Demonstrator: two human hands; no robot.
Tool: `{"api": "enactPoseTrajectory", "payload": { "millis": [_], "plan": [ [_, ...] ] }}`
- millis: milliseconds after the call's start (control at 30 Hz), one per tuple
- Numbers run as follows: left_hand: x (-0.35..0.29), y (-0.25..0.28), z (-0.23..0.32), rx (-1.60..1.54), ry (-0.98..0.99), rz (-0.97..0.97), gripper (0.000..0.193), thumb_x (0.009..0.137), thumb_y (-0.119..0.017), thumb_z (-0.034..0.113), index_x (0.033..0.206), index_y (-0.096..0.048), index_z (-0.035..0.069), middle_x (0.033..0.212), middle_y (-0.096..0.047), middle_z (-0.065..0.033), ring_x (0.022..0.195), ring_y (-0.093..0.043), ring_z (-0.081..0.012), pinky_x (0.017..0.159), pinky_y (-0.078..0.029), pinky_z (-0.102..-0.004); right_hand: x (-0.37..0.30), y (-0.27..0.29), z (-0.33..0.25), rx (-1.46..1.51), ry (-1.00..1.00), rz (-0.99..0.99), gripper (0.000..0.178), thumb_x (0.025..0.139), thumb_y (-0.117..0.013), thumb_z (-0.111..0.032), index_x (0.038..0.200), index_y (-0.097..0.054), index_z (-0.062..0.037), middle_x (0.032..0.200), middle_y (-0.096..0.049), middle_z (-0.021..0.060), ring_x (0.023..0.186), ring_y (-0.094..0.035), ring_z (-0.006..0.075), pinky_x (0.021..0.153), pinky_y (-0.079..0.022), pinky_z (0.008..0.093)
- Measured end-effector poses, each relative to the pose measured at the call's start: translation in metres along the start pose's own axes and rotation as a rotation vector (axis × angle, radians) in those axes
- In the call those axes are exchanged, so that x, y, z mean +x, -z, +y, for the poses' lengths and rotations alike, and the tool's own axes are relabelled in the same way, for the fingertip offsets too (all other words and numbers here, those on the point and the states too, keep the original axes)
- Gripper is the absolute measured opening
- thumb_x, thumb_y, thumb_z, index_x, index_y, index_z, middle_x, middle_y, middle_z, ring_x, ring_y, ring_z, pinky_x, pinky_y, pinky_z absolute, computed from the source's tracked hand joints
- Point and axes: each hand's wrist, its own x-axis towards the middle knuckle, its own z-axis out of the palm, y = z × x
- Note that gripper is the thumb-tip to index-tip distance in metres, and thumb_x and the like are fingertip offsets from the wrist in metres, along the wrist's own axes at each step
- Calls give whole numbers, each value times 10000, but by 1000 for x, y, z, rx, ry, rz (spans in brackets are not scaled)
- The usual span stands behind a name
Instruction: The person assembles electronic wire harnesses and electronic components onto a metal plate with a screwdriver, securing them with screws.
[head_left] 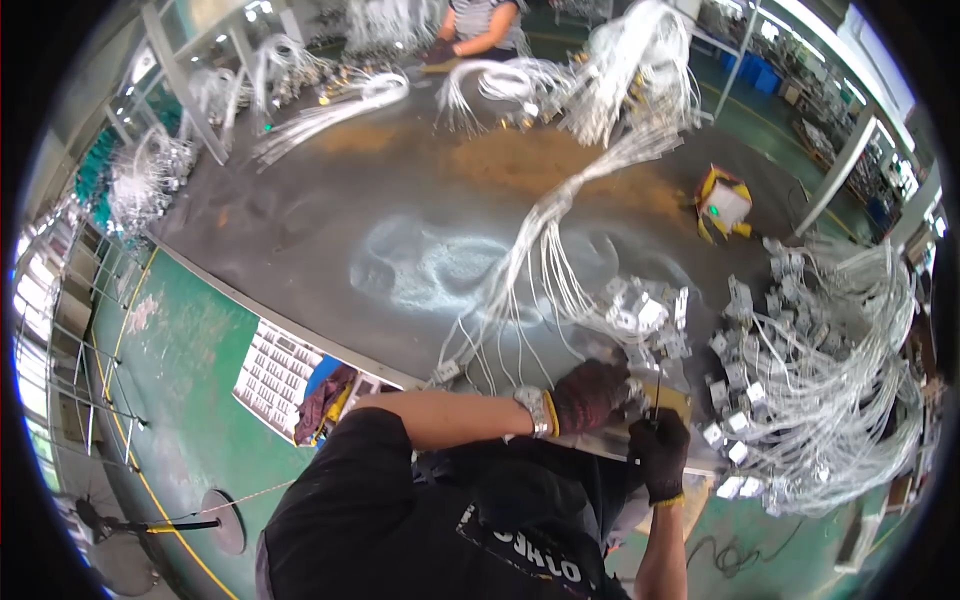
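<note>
We start at the small silvery piece point(634, 398), near the table's front edge, just in front of the person's torso. Left hand point(585, 395), in a dark glove, has its fingers bent onto it; we read that as a grip, though exact finger contact is too small to tell. Right hand point(660, 450), also gloved, is closed around a thin dark tool point(657, 392) pointing up and away from the body. We can't make out whether the tool touches the piece. Yellowish board point(676, 402) beside both.

Risks, in our judgement: the tool could slip off the piece and jab the left glove, since they're so close; thick gloves may dull the feel and let the piece turn. Loose leads of the white cable bundle point(545, 225) fan toward the left hand, so a snag could tug the work sideways.

Beyond: a connector cluster point(645, 308) just past the hands; a big cable pile point(850, 390) on the right, liable to tangle or slide if pulled; a yellow-and-white box point(722, 205) farther back on the dark table point(300, 240); a co-worker point(482, 30) at the far side.
</note>
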Motion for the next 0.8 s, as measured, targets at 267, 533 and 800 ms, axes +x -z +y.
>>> {"api": "enactPoseTrajectory", "payload": {
  "millis": [267,533,800],
  "plan": [
    [17,-17,-23,66,-82,-34,337,765,-785,364,949,-660,112,892,-698,-97,884,-677,-300,778,-505,-455,18,-2,-1,-115,9,28,130,906,-699,-82,1004,-619,-52,718,-622,20,595,-583,75,491,-459,257],
    [26,-19,-14,110,56,-175,384,757,-817,358,999,-661,104,900,-707,-131,878,-682,-333,766,-531,-464,17,8,4,-273,45,28,162,905,-706,-98,1032,-628,-35,722,-638,28,597,-604,82,500,-481,268],
    [27,-11,-12,81,53,-208,412,740,-831,370,1020,-668,115,921,-720,-128,885,-694,-326,767,-539,-459,14,5,1,-332,82,9,181,912,-715,-111,1041,-620,-28,716,-613,15,596,-578,70,506,-482,260]
  ]
}}
